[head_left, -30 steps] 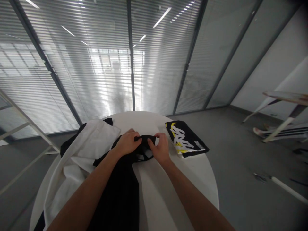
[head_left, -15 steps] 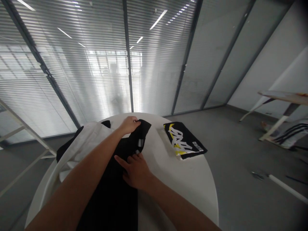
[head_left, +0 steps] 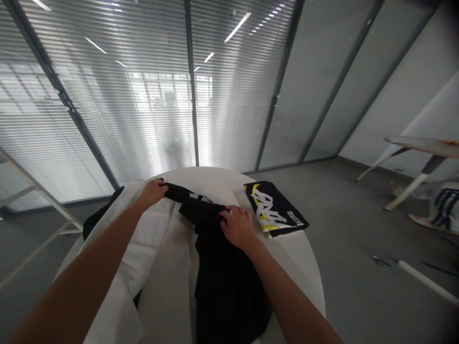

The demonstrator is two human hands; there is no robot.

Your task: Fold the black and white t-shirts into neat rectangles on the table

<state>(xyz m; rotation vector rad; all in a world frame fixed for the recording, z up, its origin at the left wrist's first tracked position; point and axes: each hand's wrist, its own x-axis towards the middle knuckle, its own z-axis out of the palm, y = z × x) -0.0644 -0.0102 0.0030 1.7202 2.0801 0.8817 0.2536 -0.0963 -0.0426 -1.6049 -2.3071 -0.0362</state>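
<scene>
A black garment (head_left: 225, 282) with a small patch of white print near its far edge lies across the round white table (head_left: 294, 267) and hangs toward me. My left hand (head_left: 152, 192) pinches its far left corner. My right hand (head_left: 239, 227) grips its bunched edge farther right, the fingertips curled into the cloth. Between the two hands the edge is stretched sideways. White cloth (head_left: 138, 253) lies rumpled under and beside my left forearm. To the right of my right hand rests a folded black garment (head_left: 274, 208) with white and yellow lettering.
A white metal frame (head_left: 39, 186) stands left of the table. Glass partitions with blinds (head_left: 229, 95) rise behind it. At the right are another table (head_left: 423, 143), a person's striped leg (head_left: 446, 208) and a white pole (head_left: 426, 279) low by the floor.
My left hand has moved left with the garment's corner, and my right hand has moved right and up. The black garment has shifted right and its far edge is now spread between them.
</scene>
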